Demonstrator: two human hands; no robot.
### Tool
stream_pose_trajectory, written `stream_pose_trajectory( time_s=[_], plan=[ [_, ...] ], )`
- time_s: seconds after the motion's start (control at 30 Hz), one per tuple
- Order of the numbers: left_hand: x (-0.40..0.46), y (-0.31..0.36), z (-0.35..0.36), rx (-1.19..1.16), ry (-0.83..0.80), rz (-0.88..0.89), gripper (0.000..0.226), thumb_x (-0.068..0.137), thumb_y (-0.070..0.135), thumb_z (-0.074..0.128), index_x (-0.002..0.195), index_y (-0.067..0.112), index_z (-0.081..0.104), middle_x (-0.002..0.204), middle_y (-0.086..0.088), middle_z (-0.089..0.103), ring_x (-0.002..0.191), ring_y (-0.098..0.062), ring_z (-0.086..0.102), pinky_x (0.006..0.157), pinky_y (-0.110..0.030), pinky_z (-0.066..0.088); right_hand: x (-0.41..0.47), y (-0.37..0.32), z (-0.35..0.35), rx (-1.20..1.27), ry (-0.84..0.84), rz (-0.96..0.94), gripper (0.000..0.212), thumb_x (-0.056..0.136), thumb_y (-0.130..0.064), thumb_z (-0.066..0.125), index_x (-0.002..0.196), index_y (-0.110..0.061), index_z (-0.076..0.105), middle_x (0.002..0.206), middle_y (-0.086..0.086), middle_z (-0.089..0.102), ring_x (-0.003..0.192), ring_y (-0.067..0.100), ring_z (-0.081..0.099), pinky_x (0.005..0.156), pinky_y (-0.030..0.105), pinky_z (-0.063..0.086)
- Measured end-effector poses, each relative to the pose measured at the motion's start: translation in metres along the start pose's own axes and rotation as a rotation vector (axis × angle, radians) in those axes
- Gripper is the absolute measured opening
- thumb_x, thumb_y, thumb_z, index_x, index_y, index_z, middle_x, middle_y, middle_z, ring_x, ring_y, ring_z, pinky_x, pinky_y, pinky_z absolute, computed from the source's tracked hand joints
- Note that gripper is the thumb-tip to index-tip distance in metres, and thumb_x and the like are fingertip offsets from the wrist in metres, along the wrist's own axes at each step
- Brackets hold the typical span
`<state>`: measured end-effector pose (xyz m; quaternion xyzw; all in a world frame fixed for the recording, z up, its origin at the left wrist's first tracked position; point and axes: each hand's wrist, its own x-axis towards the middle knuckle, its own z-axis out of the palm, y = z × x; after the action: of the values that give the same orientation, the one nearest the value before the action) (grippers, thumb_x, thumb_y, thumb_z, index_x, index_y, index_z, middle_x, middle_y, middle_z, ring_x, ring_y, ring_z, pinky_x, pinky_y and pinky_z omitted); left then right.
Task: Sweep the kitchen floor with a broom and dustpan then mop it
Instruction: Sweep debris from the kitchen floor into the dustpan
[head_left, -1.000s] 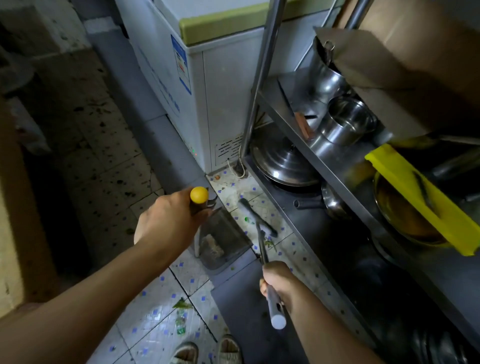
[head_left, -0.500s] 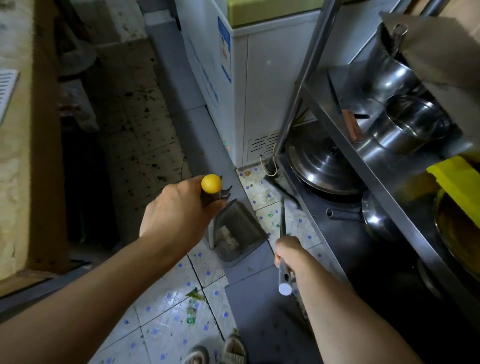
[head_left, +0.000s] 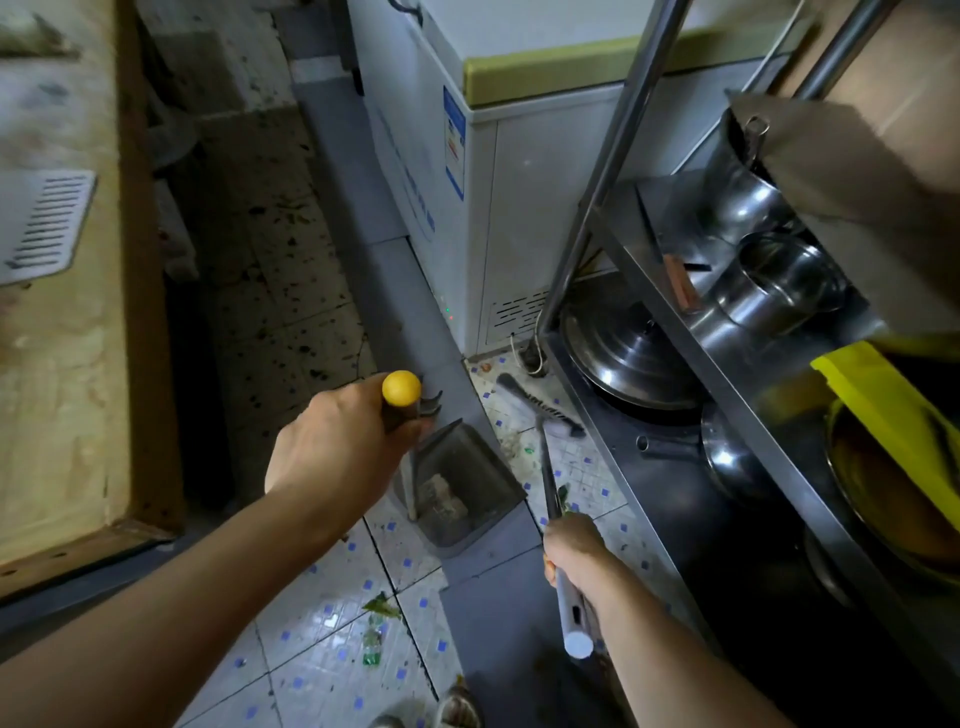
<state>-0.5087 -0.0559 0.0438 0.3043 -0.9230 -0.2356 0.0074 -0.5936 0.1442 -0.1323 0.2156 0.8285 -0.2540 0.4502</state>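
left hand grip curled round yellow-capped dustpan handle, upright | grey dustpan on floor, mouth facing right | right hand grip wrapped round broom, long axis near-to-far, bristle head far at shelf foot | white tiles, blue dots, green scraps | steel shelf right, pots

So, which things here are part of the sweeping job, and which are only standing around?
Part of the job:
- broom, held by right hand
- dustpan, its handle held by left hand
- green scraps on the floor

Only standing around:
- freezer
- pot lid
- steel pots
- yellow board
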Motion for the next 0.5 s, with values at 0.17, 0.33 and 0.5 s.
stream_pose_trajectory(
  time_s=[0.17,0.33,0.5],
  plan=[
    [0.009,-0.004,0.008,0.021,0.034,0.010,0.033,0.080,0.056,0.060,0.063,0.035,0.041,0.063,0.015,0.043,0.069,-0.021,0.054,0.056,-0.027,0.040,0.025,-0.054,0.005,0.027,0.027,-0.047,0.014,0.093,-0.007,0.049,0.084,0.001,0.056,0.042,0.009,0.051,0.040,0.018,0.048,0.033,0.019,0.035],
    [0.018,-0.002,0.018,0.023,0.062,0.032,0.033,0.079,0.055,0.062,0.061,0.037,0.041,0.061,0.017,0.043,0.062,-0.015,0.048,0.051,-0.024,0.033,0.044,-0.076,0.008,0.041,-0.013,-0.104,0.012,0.094,-0.007,0.045,0.092,0.000,0.055,0.058,0.008,0.048,0.046,0.018,0.045,0.032,0.017,0.032],
    [0.023,0.002,0.024,0.028,0.058,0.036,0.033,0.079,0.055,0.062,0.061,0.039,0.040,0.061,0.018,0.043,0.064,-0.017,0.050,0.052,-0.025,0.034,0.054,-0.071,-0.003,-0.026,-0.009,-0.098,0.013,0.095,-0.007,0.043,0.098,-0.004,0.055,0.061,0.009,0.050,0.048,0.017,0.046,0.023,0.010,0.025]
  ],
)
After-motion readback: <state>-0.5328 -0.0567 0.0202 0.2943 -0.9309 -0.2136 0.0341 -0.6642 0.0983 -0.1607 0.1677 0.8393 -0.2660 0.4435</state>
